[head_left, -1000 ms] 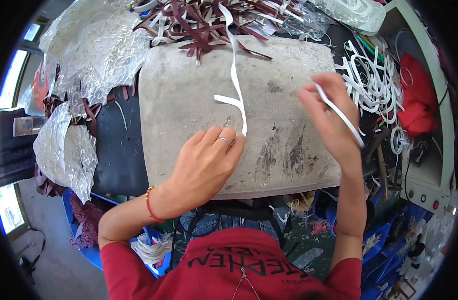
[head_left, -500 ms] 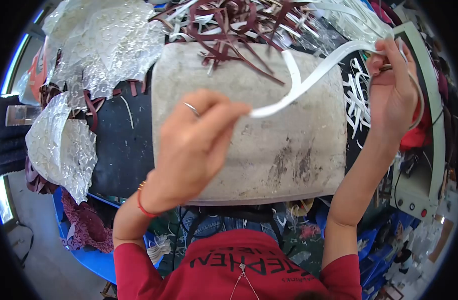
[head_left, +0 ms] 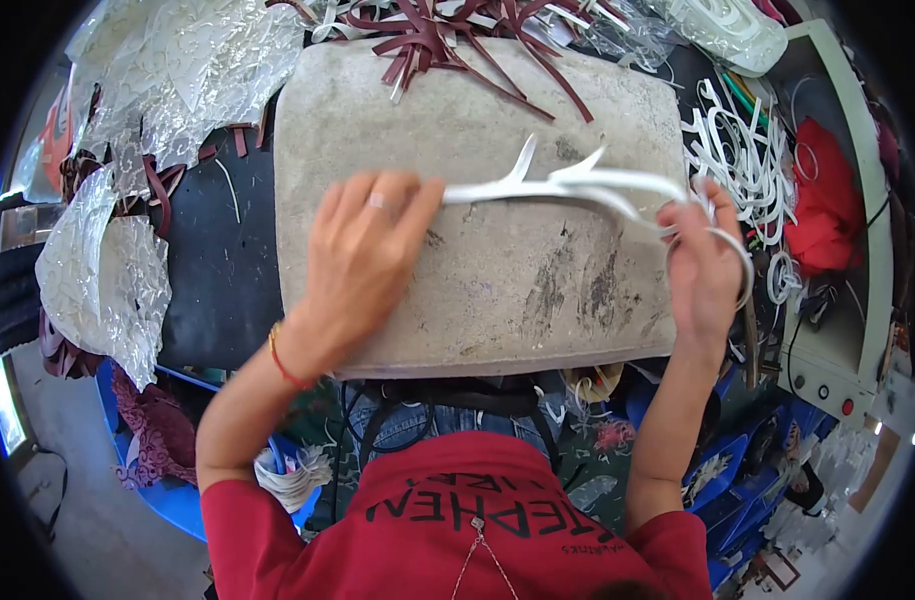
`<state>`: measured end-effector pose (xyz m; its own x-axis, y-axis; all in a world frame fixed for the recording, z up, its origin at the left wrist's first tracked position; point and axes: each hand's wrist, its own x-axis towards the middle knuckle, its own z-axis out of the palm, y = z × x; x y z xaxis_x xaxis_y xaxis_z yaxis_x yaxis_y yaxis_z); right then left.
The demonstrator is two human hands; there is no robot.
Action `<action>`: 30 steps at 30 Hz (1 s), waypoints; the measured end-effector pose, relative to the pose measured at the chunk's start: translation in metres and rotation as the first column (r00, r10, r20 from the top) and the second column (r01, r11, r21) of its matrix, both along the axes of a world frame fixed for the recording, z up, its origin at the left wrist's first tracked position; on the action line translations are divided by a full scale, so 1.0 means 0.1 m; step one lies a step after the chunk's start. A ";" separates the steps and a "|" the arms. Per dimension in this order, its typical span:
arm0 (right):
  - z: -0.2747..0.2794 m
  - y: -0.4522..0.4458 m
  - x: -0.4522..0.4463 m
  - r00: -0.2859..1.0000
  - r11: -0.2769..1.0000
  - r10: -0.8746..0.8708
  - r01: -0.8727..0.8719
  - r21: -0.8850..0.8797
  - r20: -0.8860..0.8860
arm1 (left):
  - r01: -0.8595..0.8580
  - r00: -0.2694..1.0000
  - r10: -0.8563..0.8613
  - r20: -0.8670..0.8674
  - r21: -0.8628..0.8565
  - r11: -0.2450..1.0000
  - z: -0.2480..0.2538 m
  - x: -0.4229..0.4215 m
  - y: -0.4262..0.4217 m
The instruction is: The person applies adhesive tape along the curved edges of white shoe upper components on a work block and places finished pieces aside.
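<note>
A glossy white strap piece (head_left: 538,188) with short side branches stretches between my hands above the worn beige board (head_left: 458,310). My left hand (head_left: 363,245), with a ring and a red wrist cord, pinches one end of it. On the other side, my right hand (head_left: 703,255) has its fingers closed on the far part of the strap, where a narrow white loop hangs beside the wrist. Dark maroon strips (head_left: 478,60) lie across the board's far edge.
Crinkled clear plastic sheets (head_left: 188,80) lie at the left on the black tabletop (head_left: 223,280). At the right are a heap of thin white strips (head_left: 733,150), a red cloth (head_left: 823,200) and a grey machine casing (head_left: 873,330) with buttons.
My right hand has come down and inward, bringing the strap lower over the board. My left hand has shifted slightly left, still pinching its end. The whole view has moved a little.
</note>
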<state>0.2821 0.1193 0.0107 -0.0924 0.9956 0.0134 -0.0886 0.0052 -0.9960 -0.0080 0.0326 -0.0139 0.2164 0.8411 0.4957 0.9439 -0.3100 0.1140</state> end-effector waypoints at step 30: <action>0.18 -0.65 -0.90 0.763 0.957 0.076 -0.237 0.168 0.642 | 0.136 0.951 -0.037 0.308 -0.307 0.942 0.04 0.28 -0.71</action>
<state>0.1921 0.0546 0.0291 -0.3142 0.9420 0.1180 0.5309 0.2774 -0.8008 0.0203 -0.0388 -0.0095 0.1822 0.9497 0.2547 0.8234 -0.2890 0.4883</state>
